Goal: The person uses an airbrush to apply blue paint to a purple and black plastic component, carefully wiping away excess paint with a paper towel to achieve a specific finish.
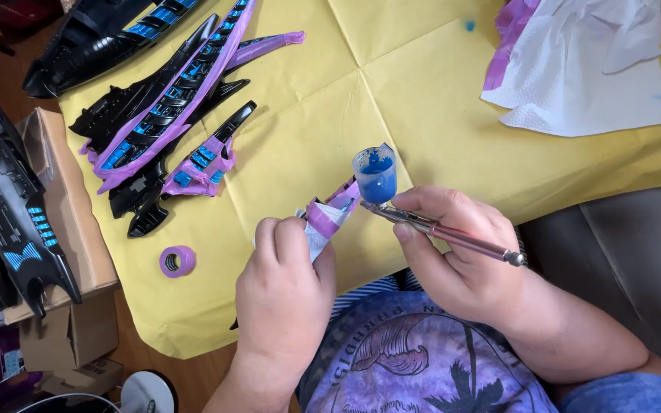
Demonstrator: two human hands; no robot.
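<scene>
A slim metal airbrush with a blue paint cup point(422, 222) is gripped closed in the right hand point(460, 252), its long axis running leftward toward the small black part wrapped in purple masking tape point(329, 218), which is clasped in the left hand point(284, 283), just beside the nozzle, above the yellow paper-covered tabletop point(392, 84).

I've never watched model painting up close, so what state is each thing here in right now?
Left hand: closed around a small masked part.
Right hand: gripping the airbrush.
Paint cup: open, holding blue paint.
Black model parts: lying on the yellow paper, masked with purple tape.
Tape roll: lying flat.
Paper towel: crumpled.
</scene>
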